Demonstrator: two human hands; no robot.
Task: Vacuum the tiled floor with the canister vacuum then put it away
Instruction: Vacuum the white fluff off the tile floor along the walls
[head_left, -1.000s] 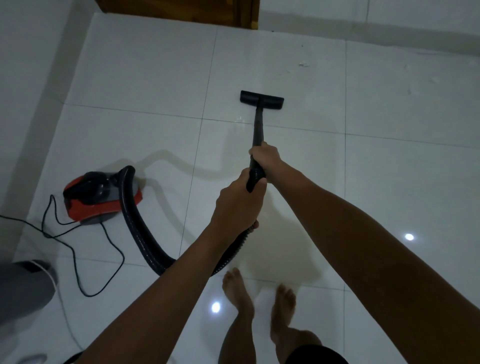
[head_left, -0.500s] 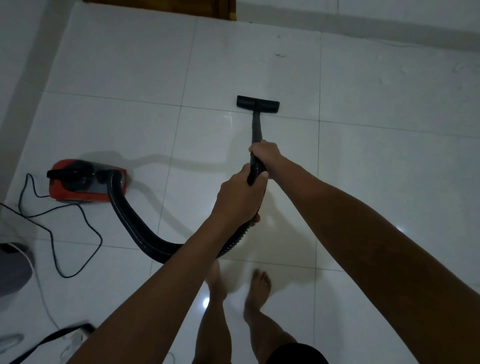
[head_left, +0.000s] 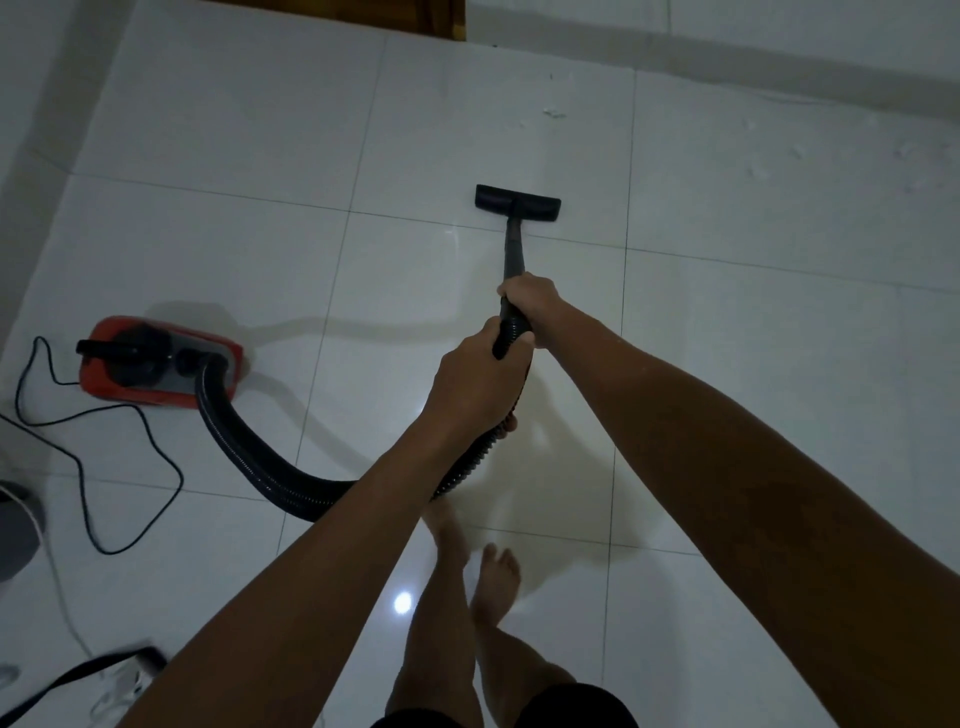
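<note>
White glossy tiled floor (head_left: 218, 130) under vacuuming, task judged mid-course: black flat floor nozzle (head_left: 518, 203) rests on a grout line, specks lie beyond. Right hand (head_left: 530, 306) and left hand (head_left: 475, 382) each have a closed grip on the black ribbed hose (head_left: 244, 447). Red canister vacuum (head_left: 156, 364) sits left, corded, not yet stowed

The hose (head_left: 249, 457) passes behind the left forearm; a grey object (head_left: 15, 530) is cut off at left.
</note>
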